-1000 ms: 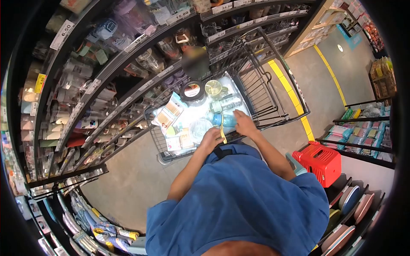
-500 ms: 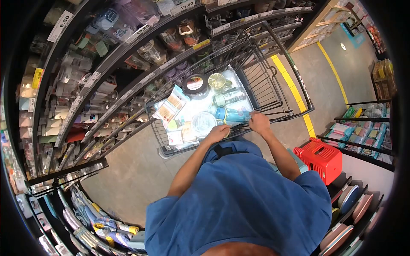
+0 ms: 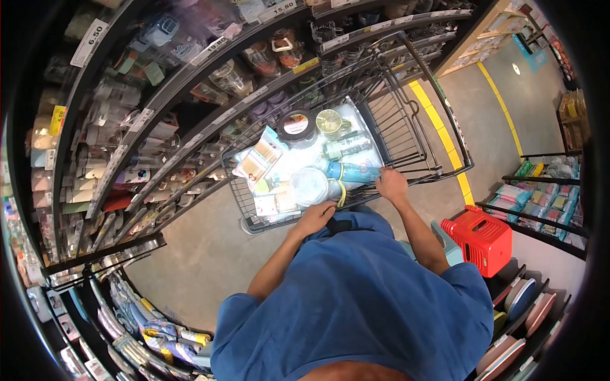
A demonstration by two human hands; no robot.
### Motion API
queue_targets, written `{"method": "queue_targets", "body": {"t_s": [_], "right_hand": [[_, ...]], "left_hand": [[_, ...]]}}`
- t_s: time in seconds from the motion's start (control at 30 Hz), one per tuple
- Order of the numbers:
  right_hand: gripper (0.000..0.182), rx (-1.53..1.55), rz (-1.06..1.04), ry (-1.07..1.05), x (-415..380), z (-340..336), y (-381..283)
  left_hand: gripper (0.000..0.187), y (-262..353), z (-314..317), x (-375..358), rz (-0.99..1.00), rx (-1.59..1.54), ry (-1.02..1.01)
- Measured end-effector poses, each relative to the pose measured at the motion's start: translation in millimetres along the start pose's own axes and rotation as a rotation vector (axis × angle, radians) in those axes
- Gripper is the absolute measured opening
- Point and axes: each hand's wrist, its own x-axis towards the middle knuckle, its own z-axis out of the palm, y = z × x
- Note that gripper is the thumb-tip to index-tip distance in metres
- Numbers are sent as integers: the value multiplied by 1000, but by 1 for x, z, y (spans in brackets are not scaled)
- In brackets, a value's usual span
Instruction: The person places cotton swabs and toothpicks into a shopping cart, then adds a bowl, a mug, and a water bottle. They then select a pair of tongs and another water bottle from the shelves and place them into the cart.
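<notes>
A blue water bottle (image 3: 351,172) lies on its side at the near edge of the black wire shopping cart (image 3: 272,222). My right hand (image 3: 391,184) is closed around the bottle's right end. From the bottle a yellow-green strap (image 3: 342,193) loops down towards me. At its lower end the fingers of my left hand (image 3: 316,218) are closed, close to the cart's rim. Beside the bottle are a clear round tub (image 3: 309,186), a green patterned bottle (image 3: 346,145), a gold-lidded jar (image 3: 329,121) and a black-lidded container (image 3: 296,125).
A pack of wooden sticks (image 3: 262,159) lies at the cart's left. Shelves (image 3: 210,120) of bottles and containers curve along the left and far side. To my right are a red plastic crate (image 3: 480,240), a rack of packaged goods (image 3: 537,200) and plates (image 3: 521,298).
My left hand has moved slightly down and left, and more of the yellow-green strap shows. My right hand stays at the bottle's end. The whole view has shifted slightly.
</notes>
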Motion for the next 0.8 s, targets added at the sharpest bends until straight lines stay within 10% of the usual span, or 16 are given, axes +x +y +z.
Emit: {"method": "queue_targets", "body": {"t_s": [0.2,0.4,0.8], "right_hand": [[28,-23,36,-14,-2,-8,-6],[27,-25,30,17,-2,-5,-5],[26,-64,184,18,-4,-8,-12]], "left_hand": [[29,0,-14,-13,-114,-131,150],[29,-94,-44,-61,-245,241,987],[26,-85,-58,-45,-208,-96,842]]}}
